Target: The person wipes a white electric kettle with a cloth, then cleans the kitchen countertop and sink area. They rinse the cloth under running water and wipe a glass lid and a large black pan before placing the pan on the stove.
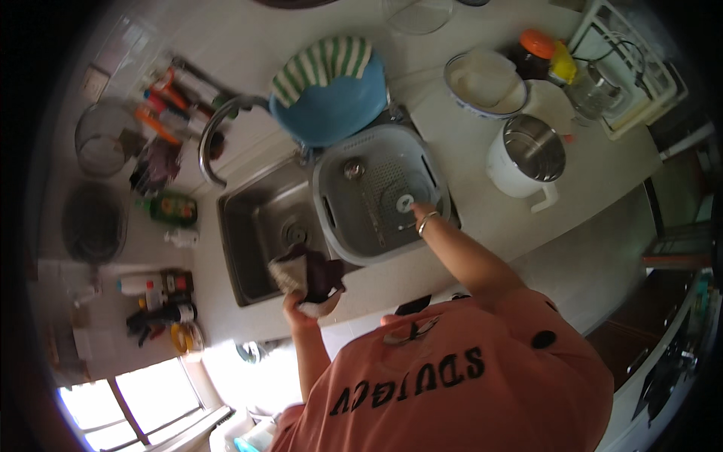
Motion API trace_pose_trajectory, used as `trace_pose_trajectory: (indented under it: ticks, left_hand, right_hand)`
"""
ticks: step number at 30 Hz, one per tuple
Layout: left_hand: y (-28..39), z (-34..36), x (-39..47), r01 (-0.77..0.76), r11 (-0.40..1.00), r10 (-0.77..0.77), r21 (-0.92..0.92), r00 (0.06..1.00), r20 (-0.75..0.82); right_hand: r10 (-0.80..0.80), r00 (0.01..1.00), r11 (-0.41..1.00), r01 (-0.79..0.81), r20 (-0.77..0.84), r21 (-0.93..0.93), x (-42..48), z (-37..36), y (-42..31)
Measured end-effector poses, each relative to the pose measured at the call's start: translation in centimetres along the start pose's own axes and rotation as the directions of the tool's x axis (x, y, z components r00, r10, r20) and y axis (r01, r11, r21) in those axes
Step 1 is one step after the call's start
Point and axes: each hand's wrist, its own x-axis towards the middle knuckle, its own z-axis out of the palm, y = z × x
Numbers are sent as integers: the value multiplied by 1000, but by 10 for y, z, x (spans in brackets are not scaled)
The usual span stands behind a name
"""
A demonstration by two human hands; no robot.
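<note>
My left hand [299,311] grips a bunched cloth [323,274], dark maroon and cream, over the near edge of the stainless steel sink [254,248]. My right hand [422,214], with a silver bangle at the wrist, reaches into a grey plastic basin [333,237] with a perforated bottom. Its fingertips are at a small white round piece [405,203]; whether they grip it is unclear. A thin long utensil [373,217] and a small shiny round object [354,168] also lie in the basin, their exact kind hard to make out.
Behind the basin stands a blue plastic basin [339,113] with a green-striped cloth [322,65] over its rim. A curved faucet [208,141] arches beside the sink. To the right are a white jug with steel lining [508,169], a bowl [460,99] and a dish rack [649,113].
</note>
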Motion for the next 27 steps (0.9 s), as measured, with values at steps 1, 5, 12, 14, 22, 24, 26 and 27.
trace_pose_trajectory:
  ticks: [1, 5, 12, 14, 22, 24, 26, 27]
  left_hand:
    - [7, -4, -3, -46, 998, 44, -31, 997, -63]
    - [17, 17, 3, -67, 992, 61, -109, 996, -64]
    - [5, 59, 38, -30, 1000, 29, 8, 996, 90]
    - [7, 97, 51, -91, 988, 59, 123, 967, 248]
    - [-19, 217, 111, -671, -653, -10, 350, 470, 882]
    - [-9, 199, 140, -729, -624, -29, 281, 381, 924]
    - [-9, 201, 155, -784, -600, 5, 160, 196, 981]
    - [-8, 198, 160, -784, -574, 65, 237, 245, 967]
  right_hand:
    - [-4, 1000, 1000, 4, 26, 5, 2, 3, 2]
    - [-24, 993, 997, 15, 116, 77, 85, 0, 22]
    - [-789, 398, -71, 697, 467, -714, -3, 10, -18]
    - [-741, 92, -421, 708, 665, -567, -28, 11, -29]
    - [-780, 13, -235, 920, 626, -312, -147, 21, -48]
    - [-767, -127, -313, 930, 629, -193, -169, 20, -54]
    - [-679, -267, -482, 865, 684, -141, -197, -2, -67]
    - [-709, -198, -436, 877, 677, -200, -199, -5, -67]
